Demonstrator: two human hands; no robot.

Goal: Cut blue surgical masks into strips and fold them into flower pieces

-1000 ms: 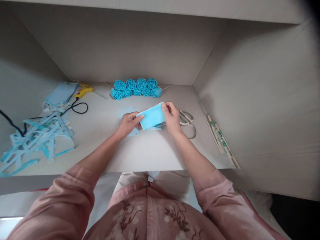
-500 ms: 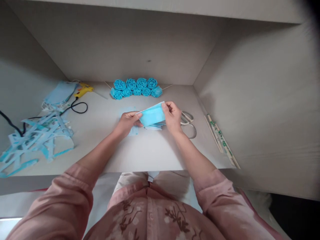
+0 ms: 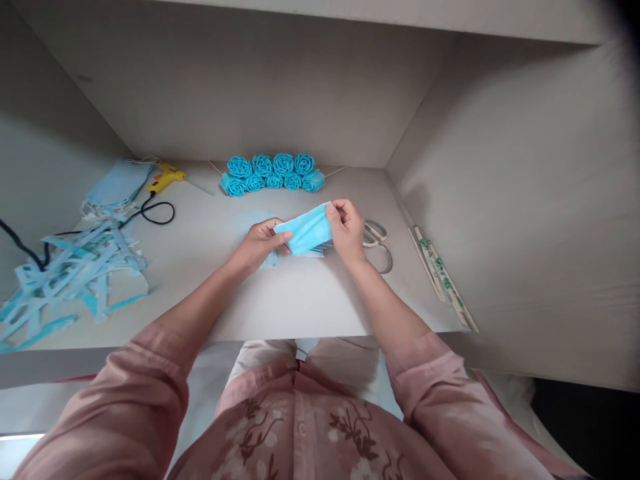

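Note:
A light blue piece of face mask fabric [image 3: 309, 230] is stretched between my two hands above the white tabletop. My left hand [image 3: 263, 243] pinches its left end, thumb on top. At the upper right corner, my right hand [image 3: 346, 227] grips it between thumb and fingers. Under the fabric lies a small stack of similar blue pieces [image 3: 316, 253], mostly hidden. More thin blue fabric [image 3: 253, 220] lies flat behind my left hand. Scissors [image 3: 379, 243] with pale handles rest just right of my right hand, their blades out of sight.
Blue fabric roses [image 3: 274, 175] sit in two rows at the back. Left are a yellow glue gun [image 3: 166, 177] with a black cord, stacked masks [image 3: 120, 183] and a heap of cut strips [image 3: 75, 273]. Wooden chopsticks [image 3: 443, 277], some in printed wrapping, lie along the right wall.
The fabric has gone from fairly flat to creased and slightly bunched. My left thumb has slid further onto it, and its left end has tilted.

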